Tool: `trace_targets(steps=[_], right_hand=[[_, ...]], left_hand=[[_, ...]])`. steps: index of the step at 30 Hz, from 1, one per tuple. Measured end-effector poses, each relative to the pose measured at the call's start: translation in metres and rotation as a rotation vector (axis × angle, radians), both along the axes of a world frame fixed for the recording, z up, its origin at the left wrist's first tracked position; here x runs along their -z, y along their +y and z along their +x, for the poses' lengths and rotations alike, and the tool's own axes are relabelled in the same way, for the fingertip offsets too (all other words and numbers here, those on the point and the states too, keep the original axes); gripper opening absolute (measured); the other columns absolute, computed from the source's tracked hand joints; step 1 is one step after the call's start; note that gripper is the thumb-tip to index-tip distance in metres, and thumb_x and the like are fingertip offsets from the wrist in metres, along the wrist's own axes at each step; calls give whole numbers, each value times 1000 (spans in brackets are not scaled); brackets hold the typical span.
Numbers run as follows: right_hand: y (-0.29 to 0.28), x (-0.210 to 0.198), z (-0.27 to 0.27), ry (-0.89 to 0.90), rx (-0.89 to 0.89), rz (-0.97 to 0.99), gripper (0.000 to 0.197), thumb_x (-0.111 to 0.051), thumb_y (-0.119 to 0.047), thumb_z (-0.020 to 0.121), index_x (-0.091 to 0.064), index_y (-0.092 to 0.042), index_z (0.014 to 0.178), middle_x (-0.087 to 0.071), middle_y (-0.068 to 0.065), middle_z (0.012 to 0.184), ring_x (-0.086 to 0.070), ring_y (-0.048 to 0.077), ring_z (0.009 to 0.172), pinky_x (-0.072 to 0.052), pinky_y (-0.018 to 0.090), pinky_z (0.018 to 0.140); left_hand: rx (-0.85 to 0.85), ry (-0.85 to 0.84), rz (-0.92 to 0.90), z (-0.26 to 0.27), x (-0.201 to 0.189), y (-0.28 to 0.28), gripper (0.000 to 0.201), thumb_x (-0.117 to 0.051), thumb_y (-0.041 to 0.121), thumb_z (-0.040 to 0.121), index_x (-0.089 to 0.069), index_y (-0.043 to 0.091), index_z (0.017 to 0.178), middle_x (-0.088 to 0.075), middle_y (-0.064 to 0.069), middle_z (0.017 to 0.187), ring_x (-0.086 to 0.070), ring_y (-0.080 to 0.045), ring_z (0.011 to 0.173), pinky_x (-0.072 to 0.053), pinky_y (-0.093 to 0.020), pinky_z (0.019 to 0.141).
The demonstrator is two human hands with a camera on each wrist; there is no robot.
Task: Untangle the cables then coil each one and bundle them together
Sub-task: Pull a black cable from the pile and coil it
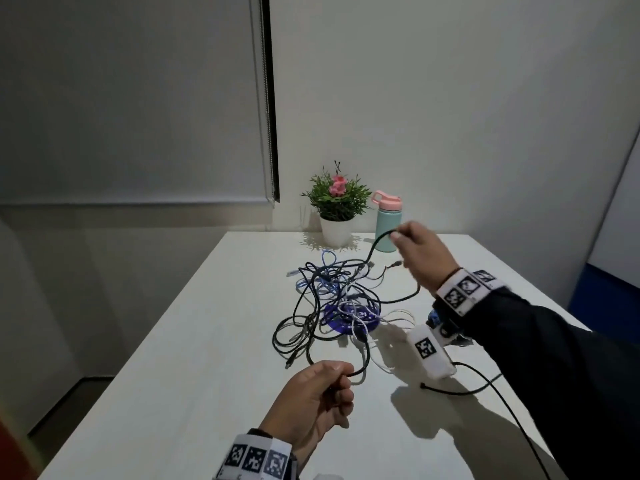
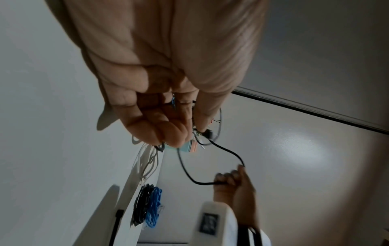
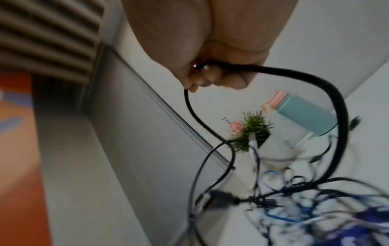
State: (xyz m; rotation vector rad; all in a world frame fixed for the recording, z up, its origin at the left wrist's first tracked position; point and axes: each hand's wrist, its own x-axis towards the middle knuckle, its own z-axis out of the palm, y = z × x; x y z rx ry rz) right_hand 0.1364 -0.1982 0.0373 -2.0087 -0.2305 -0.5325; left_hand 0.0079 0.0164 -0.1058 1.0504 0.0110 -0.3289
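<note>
A tangle of black, blue and white cables (image 1: 329, 299) lies in the middle of the white table (image 1: 194, 358). My right hand (image 1: 412, 247) is raised above the far side of the tangle and grips a black cable (image 1: 372, 251) that rises from the pile; the right wrist view shows that black cable (image 3: 328, 93) looping out of the fist (image 3: 210, 78). My left hand (image 1: 318, 396), near the front edge, holds a black cable loop (image 1: 360, 367) with curled fingers (image 2: 160, 126). In the left wrist view the right hand (image 2: 233, 181) holds a black cable (image 2: 229, 153).
A potted plant (image 1: 337, 206) and a teal bottle with a pink lid (image 1: 388, 223) stand at the table's far edge. A blue disc (image 1: 349, 318) lies under the tangle. A black wire (image 1: 485, 379) runs from my right wrist camera (image 1: 431, 351) across the near right side.
</note>
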Motion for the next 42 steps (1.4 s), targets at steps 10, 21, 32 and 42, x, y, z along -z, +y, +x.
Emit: trace_targets(steps=[10, 21, 32, 42], right_hand=[[-14, -10, -87, -2, -166, 399, 25, -54, -27, 100, -67, -6, 97, -38, -13, 51, -32, 6, 47, -31, 24, 50], [-21, -34, -89, -278, -365, 175, 12, -63, -22, 94, -73, -15, 93, -68, -14, 74, -58, -4, 69, -44, 10, 67], [-70, -24, -62, -440, 116, 345, 21, -55, -44, 96, -65, -30, 85, -52, -15, 57, -44, 4, 53, -41, 26, 57], [-63, -18, -65, -166, 42, -154, 22, -60, -25, 94, -67, -41, 108, -66, -13, 111, -59, -4, 102, -49, 29, 92]], left_hand=[[-294, -126, -19, -7, -18, 5, 18, -82, 23, 69, -68, 15, 76, -49, -6, 65, -51, -18, 54, -35, -31, 61], [-330, -998, 1333, 61, -114, -48, 44, -67, 41, 90, -55, 36, 132, -57, 17, 132, -48, -8, 126, -33, -42, 112], [-517, -378, 259, 111, -117, -3, 18, -54, 18, 101, -62, 13, 85, -45, 5, 48, -47, -12, 46, -47, -34, 64], [-286, -852, 102, 53, -174, -1, 22, -46, 26, 97, -62, 17, 85, -36, 8, 68, -32, -11, 63, -26, -28, 63]])
